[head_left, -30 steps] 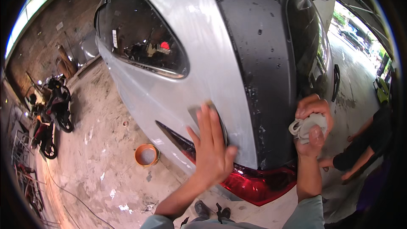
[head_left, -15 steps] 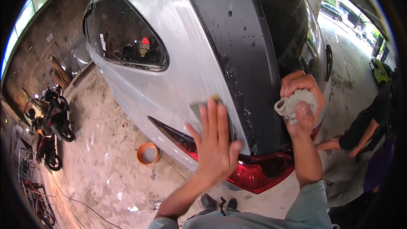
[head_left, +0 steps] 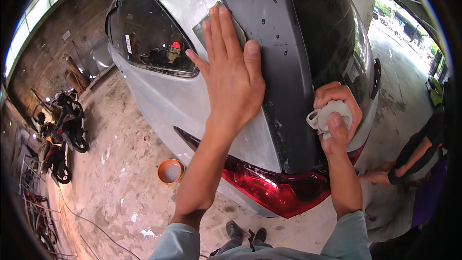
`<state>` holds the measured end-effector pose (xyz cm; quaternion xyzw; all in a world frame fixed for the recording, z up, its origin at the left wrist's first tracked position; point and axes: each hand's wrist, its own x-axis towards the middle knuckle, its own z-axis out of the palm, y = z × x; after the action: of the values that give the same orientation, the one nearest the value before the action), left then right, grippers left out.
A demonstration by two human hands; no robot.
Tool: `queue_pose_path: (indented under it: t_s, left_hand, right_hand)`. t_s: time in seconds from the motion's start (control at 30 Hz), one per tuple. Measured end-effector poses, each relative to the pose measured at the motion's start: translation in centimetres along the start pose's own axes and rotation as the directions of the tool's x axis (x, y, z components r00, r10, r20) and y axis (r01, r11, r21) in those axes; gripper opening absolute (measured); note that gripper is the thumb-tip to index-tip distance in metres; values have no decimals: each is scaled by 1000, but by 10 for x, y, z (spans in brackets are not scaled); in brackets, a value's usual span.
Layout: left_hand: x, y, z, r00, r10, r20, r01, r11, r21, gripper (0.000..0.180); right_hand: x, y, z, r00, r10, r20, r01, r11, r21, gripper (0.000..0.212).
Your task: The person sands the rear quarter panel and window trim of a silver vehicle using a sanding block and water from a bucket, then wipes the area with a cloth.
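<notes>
A grey car's rear side panel (head_left: 178,97) lies under my left hand (head_left: 231,67), whose fingers are stretched out flat. Beneath them is a dark grey-green sheet that looks like sandpaper (head_left: 199,31), pressed against the panel beside the rear side window (head_left: 149,38). My right hand (head_left: 339,115) is closed around a bunched whitish cloth (head_left: 315,121), over the dark rear section near the rear glass. Water drops dot the matte black strip (head_left: 269,62) between my hands. Below them is the red tail light (head_left: 269,188).
An orange bucket (head_left: 169,171) with liquid in it stands on the stained floor, left of the car. Motorcycles (head_left: 67,125) are parked farther left, with a cable (head_left: 91,224) along the ground. Another person's arm and leg (head_left: 409,159) show at the right.
My left hand has slid up along the panel with the sheet, from near the tail light to beside the side window. My right hand keeps the cloth in nearly the same place.
</notes>
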<state>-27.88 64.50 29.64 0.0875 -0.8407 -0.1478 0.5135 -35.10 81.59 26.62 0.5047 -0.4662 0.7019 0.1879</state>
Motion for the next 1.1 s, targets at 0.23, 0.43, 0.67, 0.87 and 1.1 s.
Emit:
queue_pose_path:
  t_s: [0.23, 0.43, 0.67, 0.87, 1.1]
  left_hand:
    - [-34, 5, 12, 999, 34, -24, -33, 998, 57, 61]
    - [141, -69, -1, 993, -90, -81, 96, 993, 74, 64]
    - [-95, 28, -5, 980, -13, 199, 29, 996, -80, 63]
    - [-182, 5, -81, 897, -16, 441, 304, 747, -591, 66]
    - [-398, -189, -246, 309, -668, 677, 685, -337, -645, 51]
  right_hand:
    - [1, 6, -11, 998, -57, 6, 57, 998, -25, 28]
    - [3, 7, 1, 997, -70, 19, 70, 998, -2, 27]
    - [2, 4, 1, 998, -51, -30, 50, 998, -45, 24]
    - [-3, 4, 6, 990, 36, -139, -49, 995, -90, 22]
    - [-87, -50, 14, 842, 389, -375, -322, 918, 229, 31]
